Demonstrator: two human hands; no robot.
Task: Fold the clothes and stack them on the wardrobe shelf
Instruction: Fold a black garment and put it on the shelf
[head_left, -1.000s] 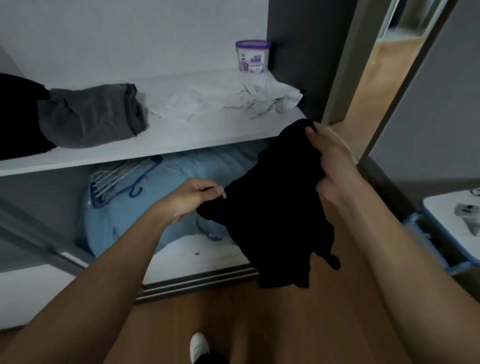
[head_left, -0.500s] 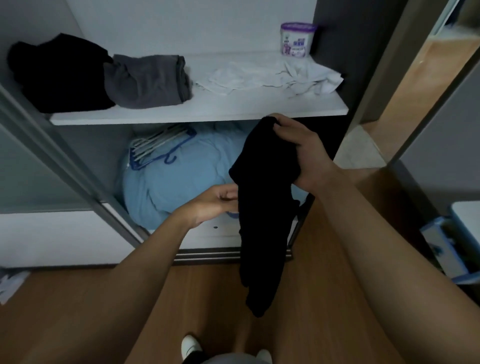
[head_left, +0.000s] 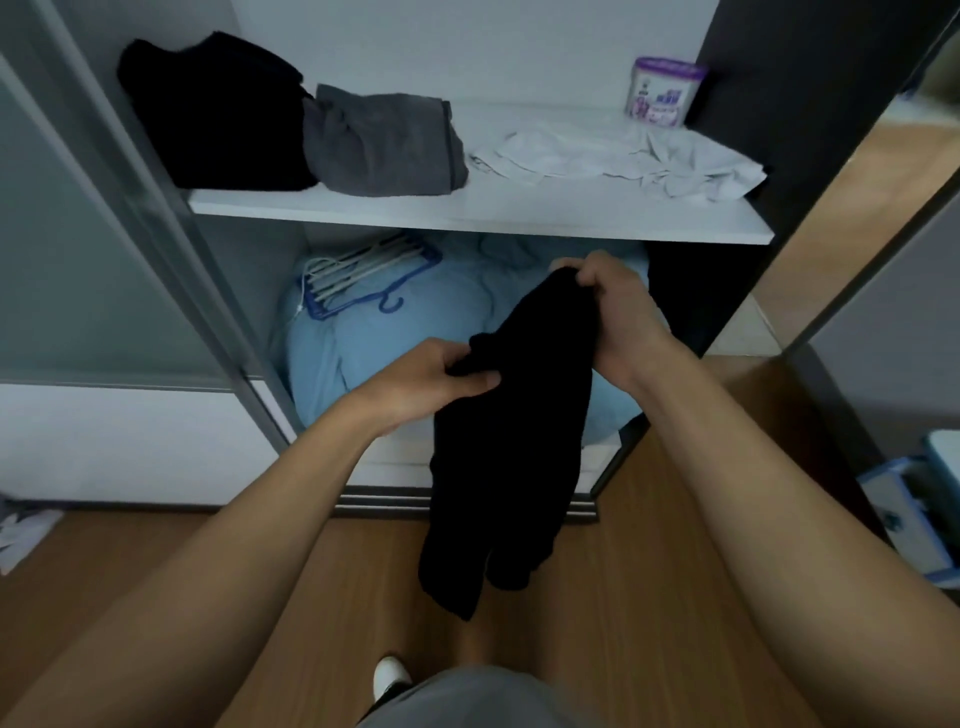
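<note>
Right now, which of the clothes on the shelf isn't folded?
The white garment, crumpled flat beside the purple tub; the black pile and grey bundle look folded.

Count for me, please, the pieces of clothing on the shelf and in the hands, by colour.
Black: 2, the black bundle on the shelf and the black garment gripped by the left hand and right hand.
Grey: 1, the grey garment.
White: 1, the white garment.
Total: 4.

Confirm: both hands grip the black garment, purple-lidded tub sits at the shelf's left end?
No: the head view shows the purple-lidded tub at the right end of the shelf, not the left. The left hand and right hand both grip the black garment.
</note>
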